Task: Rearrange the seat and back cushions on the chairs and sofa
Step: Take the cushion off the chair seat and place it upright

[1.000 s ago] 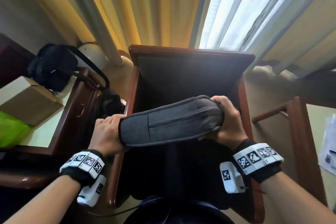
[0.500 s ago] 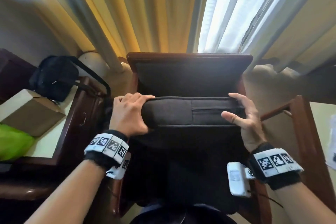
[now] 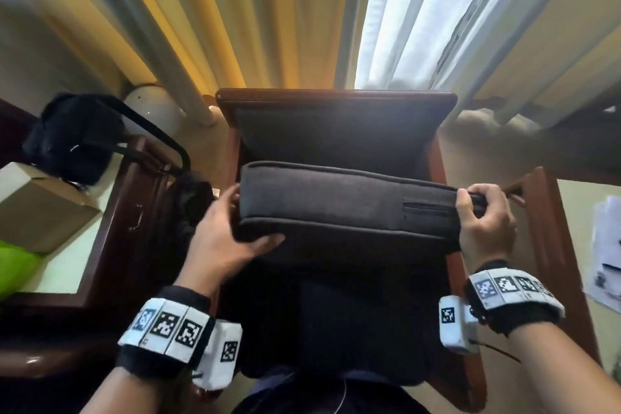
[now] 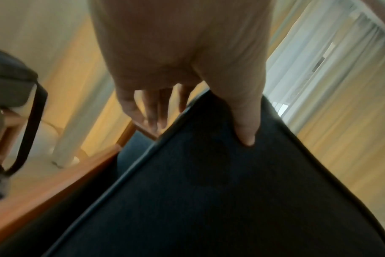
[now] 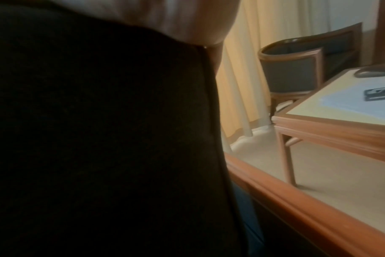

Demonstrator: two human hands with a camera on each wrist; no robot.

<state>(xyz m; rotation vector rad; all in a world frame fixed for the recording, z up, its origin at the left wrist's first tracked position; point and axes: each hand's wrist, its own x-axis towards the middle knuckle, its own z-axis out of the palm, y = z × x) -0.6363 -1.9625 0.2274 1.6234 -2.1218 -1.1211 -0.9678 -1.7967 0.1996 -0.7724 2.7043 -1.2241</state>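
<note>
Both hands are on the dark grey cushion [image 3: 339, 208], held edge-on above the seat of the wooden armchair [image 3: 336, 101], just in front of its padded back. The left hand [image 3: 221, 239] clamps the left end, thumb pressed into the near face, fingers wrapped behind. The right hand [image 3: 484, 222] curls over the top right corner, beside a short slit seam in the side panel. No brand or label reads on the fabric. Both wrists wear bands of black-and-white square markers [image 3: 168, 329], patterns only, no letters. On the left counter [image 3: 67, 265] sit a cardboard box [image 3: 37, 205] and a black bag [image 3: 70, 134]; papers [image 3: 605, 245] at far right are too blurred to read
</note>
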